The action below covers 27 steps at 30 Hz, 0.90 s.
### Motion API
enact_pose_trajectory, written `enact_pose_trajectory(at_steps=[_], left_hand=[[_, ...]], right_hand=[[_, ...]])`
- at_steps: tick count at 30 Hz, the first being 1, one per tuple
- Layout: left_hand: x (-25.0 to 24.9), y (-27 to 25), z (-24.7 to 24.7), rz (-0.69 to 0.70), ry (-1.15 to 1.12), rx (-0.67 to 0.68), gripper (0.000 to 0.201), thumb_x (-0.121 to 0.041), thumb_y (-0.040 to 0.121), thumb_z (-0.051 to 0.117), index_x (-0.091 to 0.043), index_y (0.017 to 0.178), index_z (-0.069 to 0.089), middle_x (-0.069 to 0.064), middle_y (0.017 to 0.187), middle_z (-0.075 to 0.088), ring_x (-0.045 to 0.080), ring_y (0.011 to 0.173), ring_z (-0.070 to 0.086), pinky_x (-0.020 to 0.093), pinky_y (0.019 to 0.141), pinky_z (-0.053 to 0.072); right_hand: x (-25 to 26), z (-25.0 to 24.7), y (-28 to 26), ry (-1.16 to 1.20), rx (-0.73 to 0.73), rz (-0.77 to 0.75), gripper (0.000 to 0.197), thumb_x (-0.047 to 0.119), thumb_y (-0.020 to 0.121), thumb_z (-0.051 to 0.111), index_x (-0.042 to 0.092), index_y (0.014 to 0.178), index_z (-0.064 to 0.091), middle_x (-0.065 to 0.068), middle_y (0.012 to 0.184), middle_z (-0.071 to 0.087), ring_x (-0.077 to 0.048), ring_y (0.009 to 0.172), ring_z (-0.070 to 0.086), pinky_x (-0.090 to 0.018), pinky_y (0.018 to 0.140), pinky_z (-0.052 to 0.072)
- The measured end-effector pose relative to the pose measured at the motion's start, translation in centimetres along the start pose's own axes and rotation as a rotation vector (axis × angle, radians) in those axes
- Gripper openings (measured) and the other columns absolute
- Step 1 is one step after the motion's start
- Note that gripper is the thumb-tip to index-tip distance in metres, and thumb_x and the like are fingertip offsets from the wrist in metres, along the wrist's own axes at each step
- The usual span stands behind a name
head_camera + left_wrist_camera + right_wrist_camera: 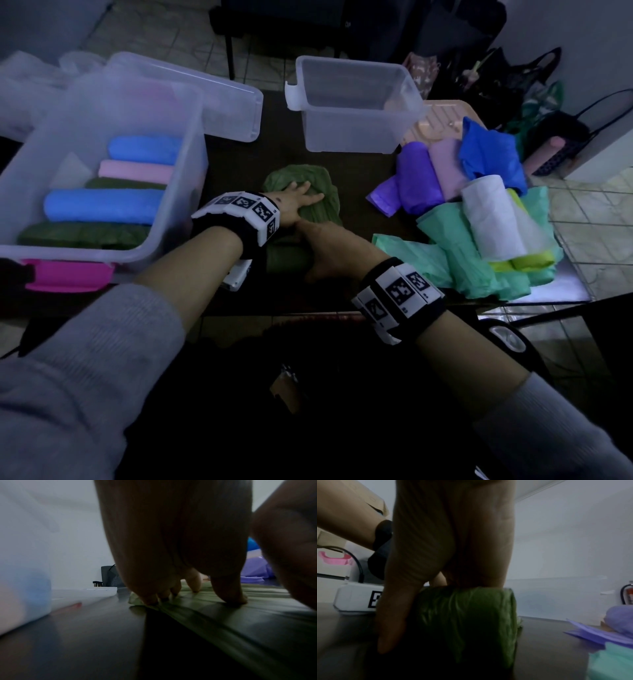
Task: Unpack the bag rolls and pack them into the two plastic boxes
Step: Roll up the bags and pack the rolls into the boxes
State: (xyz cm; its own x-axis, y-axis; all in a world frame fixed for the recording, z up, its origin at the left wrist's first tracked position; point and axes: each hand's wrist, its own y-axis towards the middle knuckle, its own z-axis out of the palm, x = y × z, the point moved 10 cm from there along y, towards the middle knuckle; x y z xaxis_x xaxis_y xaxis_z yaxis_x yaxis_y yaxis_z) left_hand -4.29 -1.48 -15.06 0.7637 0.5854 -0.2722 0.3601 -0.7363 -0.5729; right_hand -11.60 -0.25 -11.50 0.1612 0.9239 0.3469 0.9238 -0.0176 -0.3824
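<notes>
Left hand (291, 205) fingers (315, 197) are laid straight and flat, pressing the green bag sheet (308, 174) onto the desk (239, 164). Right hand (332, 250) is cupped round the green roll (286, 262), just behind the left fingers. Likely risk: if pressure is eased, the sheet gets skewed and the roll slackened, and a fat roll may not fit the part-filled box (185, 178) left of the fingers.

the right hand (453, 540) lies over the top of a green roll (471, 622) on the dark table (547, 642), its thumb (393, 615) stretched down the roll's left side; the other fingers are hidden behind it. at left, a forearm (346, 517) with a black strap reaches in above a white device (354, 597). purple bags (599, 635) and a teal bag (612, 662) lie near right.
</notes>
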Motion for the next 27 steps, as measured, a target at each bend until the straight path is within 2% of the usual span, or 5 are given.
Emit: enact_pose_trajectory(at_steps=[10, 14, 16, 20, 27], left_hand=[[-0.2, -1.5, -2.2, 0.038, -0.138, -0.2, 0.067, -0.029, 0.092, 0.056, -0.027, 0.149, 0.02, 0.006, 0.158, 0.007, 0.024, 0.145, 0.011, 0.035, 0.116, 0.009], [-1.0, -4.2, -5.2, 0.008, -0.236, -0.42, 0.039, -0.021, 0.092, 0.057, -0.017, 0.13, 0.053, 0.007, 0.147, 0.037, 0.023, 0.133, 0.037, 0.03, 0.107, 0.027], [-0.7, -5.6, -5.9, -0.046, -0.319, -0.492, 0.023, -0.018, 0.09, 0.06, -0.016, 0.112, 0.065, 0.005, 0.129, 0.056, 0.02, 0.117, 0.053, 0.03, 0.098, 0.039], [-0.4, -7.5, -4.8, -0.083, -0.36, -0.374, 0.014, -0.015, 0.087, 0.064, -0.015, 0.1, 0.07, 0.003, 0.105, 0.068, 0.014, 0.093, 0.062, 0.028, 0.087, 0.049], [-0.5, -8.5, -1.6, -0.075, -0.225, -0.197, 0.057, -0.02, 0.08, 0.073, -0.027, 0.133, 0.052, 0.003, 0.135, 0.053, 0.02, 0.12, 0.052, 0.025, 0.094, 0.04]], right_hand=[[-0.7, -0.5, 0.2, 0.044, -0.022, -0.03, 0.067, 0.032, 0.071, 0.079, 0.013, 0.129, 0.054, -0.007, 0.127, 0.055, -0.023, 0.118, 0.05, -0.028, 0.093, 0.039], [-1.8, -1.3, 0.1, 0.192, -0.035, 0.024, 0.073, 0.027, 0.068, 0.082, 0.008, 0.128, 0.044, -0.003, 0.121, 0.054, -0.017, 0.112, 0.051, -0.018, 0.086, 0.037], [-2.2, -1.3, 0.2, 0.156, -0.008, 0.046, 0.067, 0.03, 0.069, 0.082, 0.008, 0.123, 0.048, -0.006, 0.122, 0.054, -0.019, 0.111, 0.051, -0.023, 0.085, 0.04], [-2.5, -1.6, 0.6, 0.16, -0.006, 0.048, 0.063, 0.035, 0.069, 0.081, 0.011, 0.12, 0.055, -0.004, 0.112, 0.059, -0.015, 0.097, 0.053, -0.023, 0.076, 0.04], [-3.3, -0.8, 1.5, 0.169, 0.064, 0.065, 0.047, 0.04, 0.085, 0.063, 0.015, 0.125, 0.058, -0.007, 0.117, 0.062, -0.019, 0.105, 0.057, -0.029, 0.088, 0.044]])
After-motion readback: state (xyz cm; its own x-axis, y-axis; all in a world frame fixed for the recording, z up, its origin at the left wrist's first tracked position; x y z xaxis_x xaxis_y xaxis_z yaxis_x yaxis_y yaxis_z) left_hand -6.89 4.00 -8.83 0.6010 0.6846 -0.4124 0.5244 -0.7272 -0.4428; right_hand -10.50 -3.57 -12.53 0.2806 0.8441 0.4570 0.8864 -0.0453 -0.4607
